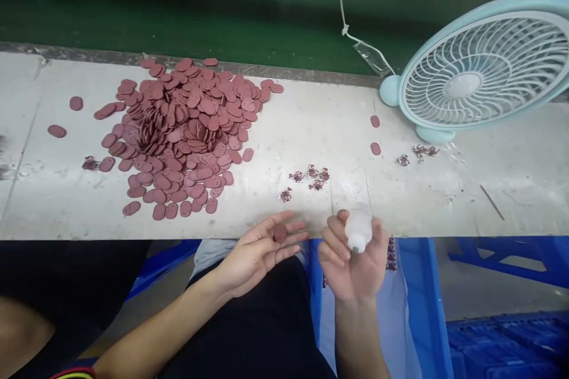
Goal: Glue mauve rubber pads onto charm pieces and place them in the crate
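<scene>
My left hand is palm up at the table's front edge, fingers spread, with a dark red disc resting on the fingers. My right hand is wrapped round a small white bottle, its nozzle tilted down toward me. A large heap of oval reddish pieces lies on the white table to the left. Several small shiny metallic-red parts lie just beyond my hands.
A light blue fan stands at the right, its cord running back. Near it lie two oval pieces and more shiny parts. A blue crate is below the table edge. Another person's arm shows at lower left.
</scene>
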The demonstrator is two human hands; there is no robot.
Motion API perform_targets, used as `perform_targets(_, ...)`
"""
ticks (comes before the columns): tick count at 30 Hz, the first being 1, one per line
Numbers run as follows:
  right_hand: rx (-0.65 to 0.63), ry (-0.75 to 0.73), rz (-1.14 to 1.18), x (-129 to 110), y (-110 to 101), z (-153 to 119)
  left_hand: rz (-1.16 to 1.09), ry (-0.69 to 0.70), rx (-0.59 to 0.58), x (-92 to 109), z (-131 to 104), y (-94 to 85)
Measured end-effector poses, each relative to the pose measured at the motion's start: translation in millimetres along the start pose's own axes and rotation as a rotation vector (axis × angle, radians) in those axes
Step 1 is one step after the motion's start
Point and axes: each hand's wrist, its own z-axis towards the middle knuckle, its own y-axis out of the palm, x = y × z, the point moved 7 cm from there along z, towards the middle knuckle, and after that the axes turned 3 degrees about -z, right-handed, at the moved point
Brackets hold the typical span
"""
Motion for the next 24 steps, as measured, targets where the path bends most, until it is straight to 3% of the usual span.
perform_targets(3,0.016,-0.045,-0.251,11.5,7.7,-13.0,0.141,0.046,-0.057,5.0,0.0,2.3)
perform_targets(8,-0.001,-0.041,-0.499,18.8,-3.5,-14.8,0.469,0.11,-0.075,15.0,-2.7,2.5)
perform_targets(15,0.076,0.035,-0.326,40.0,-11.8,-14.0,0.429,0.217,0.053,19.5,2.5,-12.8)
perform_targets(21,0.141,-0.083,-0.208,2.3,-36.0,-12.2,0.609,0.453,0.204,71.9,-33.1,-43.1)
perform_targets(24,0.13,-0.113,-0.244,-15.1,-45.6,-14.6,0.813,0.355,0.117,77.2,-53.4,-43.6)
